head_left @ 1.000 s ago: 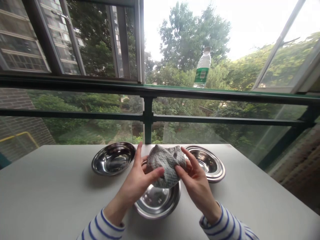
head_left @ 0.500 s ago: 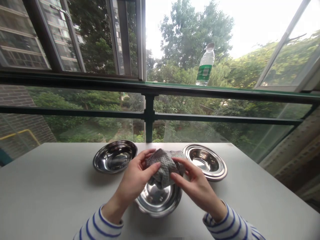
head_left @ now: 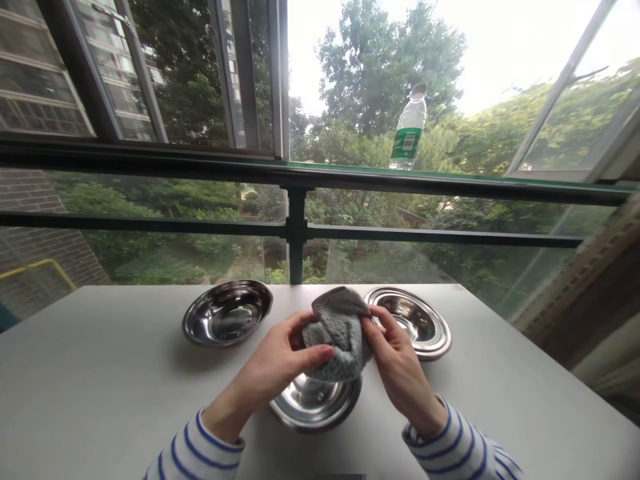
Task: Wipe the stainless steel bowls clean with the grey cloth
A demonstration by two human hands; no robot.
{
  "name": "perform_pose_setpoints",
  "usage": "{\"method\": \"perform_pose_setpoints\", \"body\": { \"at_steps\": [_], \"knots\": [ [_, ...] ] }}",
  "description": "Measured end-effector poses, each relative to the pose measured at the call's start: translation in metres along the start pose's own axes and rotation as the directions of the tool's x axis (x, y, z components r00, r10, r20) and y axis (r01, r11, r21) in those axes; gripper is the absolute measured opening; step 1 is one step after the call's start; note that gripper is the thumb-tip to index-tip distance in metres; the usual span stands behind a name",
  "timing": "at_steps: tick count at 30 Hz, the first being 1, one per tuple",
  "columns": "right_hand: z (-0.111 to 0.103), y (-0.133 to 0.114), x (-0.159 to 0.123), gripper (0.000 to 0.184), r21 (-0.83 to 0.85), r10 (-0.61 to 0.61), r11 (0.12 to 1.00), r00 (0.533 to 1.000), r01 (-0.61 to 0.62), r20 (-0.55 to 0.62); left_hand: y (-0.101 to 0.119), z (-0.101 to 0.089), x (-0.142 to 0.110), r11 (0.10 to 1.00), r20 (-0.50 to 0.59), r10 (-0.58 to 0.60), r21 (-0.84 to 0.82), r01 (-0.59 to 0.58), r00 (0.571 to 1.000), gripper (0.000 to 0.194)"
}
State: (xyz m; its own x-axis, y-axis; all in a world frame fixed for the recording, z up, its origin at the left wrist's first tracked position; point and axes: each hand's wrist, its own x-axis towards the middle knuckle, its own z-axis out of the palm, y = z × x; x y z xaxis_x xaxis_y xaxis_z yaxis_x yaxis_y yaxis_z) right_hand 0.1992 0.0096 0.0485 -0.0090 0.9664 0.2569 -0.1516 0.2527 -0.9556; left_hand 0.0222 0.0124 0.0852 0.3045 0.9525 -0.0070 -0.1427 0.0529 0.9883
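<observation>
Resting on a white table, a shiny metal bowl stands at the left, near the far edge. To its right, the left hand grips the near left part of a crumpled gray cloth, thumb across the front and fingers behind. The cloth, textured and folded over on itself, is held up between both hands, above a second metal bowl that sits nearest the wearer. The right hand pinches the cloth's right edge between thumb and fingers; both wrists emerge from blue-and-white striped sleeves. Beyond the right hand lies a wide-rimmed metal dish, and a green-labeled clear bottle stands upright by the dark railing.
</observation>
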Motion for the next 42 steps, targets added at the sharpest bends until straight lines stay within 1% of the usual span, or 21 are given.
{"method": "perform_pose_setpoints", "body": {
  "at_steps": [2,4,6,7,9,11,13,15,17,20,22,24,26,29,30,32,34,35,37,40,42],
  "knots": [
    [-0.001,0.002,0.0,0.033,0.015,-0.026,1.0,1.0,0.026,-0.001,-0.002,0.001,0.0,0.999,0.016,-0.045,0.019,0.045,0.999,0.034],
    [-0.001,0.003,-0.001,0.032,0.011,-0.054,0.999,0.998,0.054,0.013,-0.004,0.002,-0.001,0.996,0.101,-0.085,0.005,0.084,0.991,0.033],
    [0.0,0.003,-0.001,0.029,-0.025,-0.085,0.996,0.996,0.086,0.016,-0.006,0.003,0.0,0.996,0.149,-0.071,-0.036,0.077,0.986,0.035],
    [0.001,0.002,-0.001,0.028,-0.052,-0.105,0.993,0.994,0.105,0.011,-0.007,0.004,0.0,0.997,0.137,-0.05,-0.053,0.057,0.989,0.036],
    [0.001,0.002,-0.001,0.026,-0.107,-0.146,0.984,0.989,0.144,-0.01,-0.007,0.004,0.002,0.998,0.064,-0.01,-0.053,0.014,0.998,0.031],
    [0.0,0.003,0.001,0.026,-0.131,-0.176,0.977,0.983,0.169,-0.043,-0.007,0.003,0.003,0.999,-0.042,0.001,-0.032,-0.003,0.999,0.024],
    [-0.003,0.006,0.003,0.025,-0.114,-0.198,0.976,0.976,0.186,-0.097,-0.008,0.0,0.005,1.0,-0.162,0.001,-0.008,-0.002,0.987,0.022],
    [-0.007,0.006,0.006,0.024,-0.071,-0.214,0.976,0.965,0.206,-0.151,-0.009,-0.002,0.007,1.0,-0.27,-0.002,0.009,0.005,0.963,0.026],
    [-0.01,0.004,0.008,0.02,0.006,-0.209,0.977,0.961,0.214,-0.181,-0.009,-0.004,0.008,0.999,-0.327,-0.001,0.03,0.012,0.945,0.03],
    [-0.009,-0.007,0.009,0.013,0.164,-0.161,0.969,0.975,0.186,-0.155,-0.009,-0.002,0.007,0.997,-0.334,-0.004,0.072,0.03,0.943,0.033],
    [-0.008,-0.014,0.009,0.013,0.224,-0.133,0.962,0.985,0.155,-0.112,-0.009,0.0,0.006,0.995,-0.291,-0.015,0.09,0.042,0.957,0.032],
    [-0.007,-0.018,0.008,0.012,0.229,-0.115,0.964,0.99,0.132,-0.085,-0.008,0.003,0.004,0.996,-0.197,-0.022,0.085,0.039,0.98,0.031],
    [-0.008,-0.019,0.006,0.013,0.212,-0.104,0.97,0.993,0.115,-0.064,-0.008,0.004,0.002,0.995,-0.11,0.004,0.098,0.007,0.994,0.031],
    [-0.011,-0.019,0.001,0.018,0.147,-0.11,0.983,0.994,0.11,-0.01,-0.009,0.004,-0.001,0.984,-0.007,0.058,0.171,-0.056,0.998,0.031],
    [-0.011,-0.019,-0.001,0.02,0.116,-0.115,0.987,0.993,0.113,0.009,-0.009,0.004,-0.002,0.982,0.045,0.056,0.177,-0.063,0.997,0.032],
    [-0.012,-0.019,-0.004,0.024,0.062,-0.124,0.991,0.992,0.123,0.024,-0.009,0.006,-0.003,0.993,0.174,0.0,0.12,-0.021,0.985,0.032],
    [-0.012,-0.021,-0.005,0.027,0.027,-0.136,0.99,0.99,0.135,0.029,-0.009,0.007,-0.003,0.998,0.243,-0.064,0.01,0.063,0.968,0.03],
    [-0.011,-0.022,-0.004,0.028,0.012,-0.142,0.99,0.99,0.141,0.022,-0.009,0.008,-0.002,0.994,0.235,-0.083,-0.051,0.098,0.969,0.029],
    [-0.01,-0.024,-0.002,0.027,-0.016,-0.147,0.989,0.989,0.146,-0.027,-0.009,0.01,-0.002,0.98,0.158,-0.094,-0.157,0.119,0.983,0.026],
    [-0.01,-0.022,0.004,0.032,-0.036,-0.088,0.996,0.987,0.084,-0.132,-0.008,0.012,-0.001,0.962,-0.006,-0.053,-0.269,0.049,0.999,0.022],
    [-0.011,-0.018,0.008,0.044,-0.06,-0.025,0.998,0.991,0.017,-0.134,-0.007,0.012,-0.002,0.948,-0.083,-0.03,-0.317,0.002,0.996,0.02]
  ]
}}
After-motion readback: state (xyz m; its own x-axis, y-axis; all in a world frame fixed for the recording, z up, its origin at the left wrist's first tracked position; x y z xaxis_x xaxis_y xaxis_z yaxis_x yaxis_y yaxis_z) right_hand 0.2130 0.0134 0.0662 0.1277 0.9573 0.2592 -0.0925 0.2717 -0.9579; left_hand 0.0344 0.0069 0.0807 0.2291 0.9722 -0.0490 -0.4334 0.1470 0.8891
